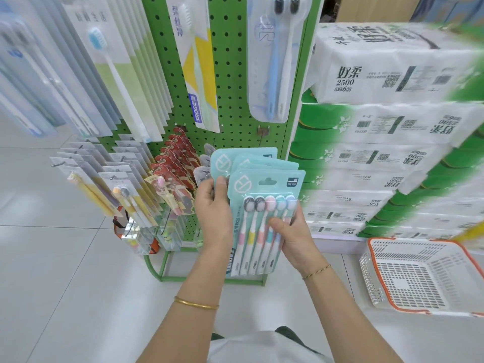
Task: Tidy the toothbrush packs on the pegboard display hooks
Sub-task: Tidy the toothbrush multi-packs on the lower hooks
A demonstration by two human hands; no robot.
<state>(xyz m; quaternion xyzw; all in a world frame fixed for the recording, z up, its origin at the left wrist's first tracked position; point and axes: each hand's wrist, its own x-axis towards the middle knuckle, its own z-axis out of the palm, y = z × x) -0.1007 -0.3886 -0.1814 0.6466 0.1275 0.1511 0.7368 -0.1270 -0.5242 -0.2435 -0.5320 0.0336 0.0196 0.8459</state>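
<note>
The right hand [290,233] pinches the front teal toothbrush pack [264,195] and the left hand [213,205] grips the fanned packs [246,157] behind it, low by the green pegboard [230,74], so I think this bunch is not yet straight, though the hanging rows [117,179] beyond look neat.

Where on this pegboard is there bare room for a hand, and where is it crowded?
Bare: the pegboard strip between the FROG pack and the two-brush pack, above the teal packs. Crowded: the red packs, lower left.
</note>
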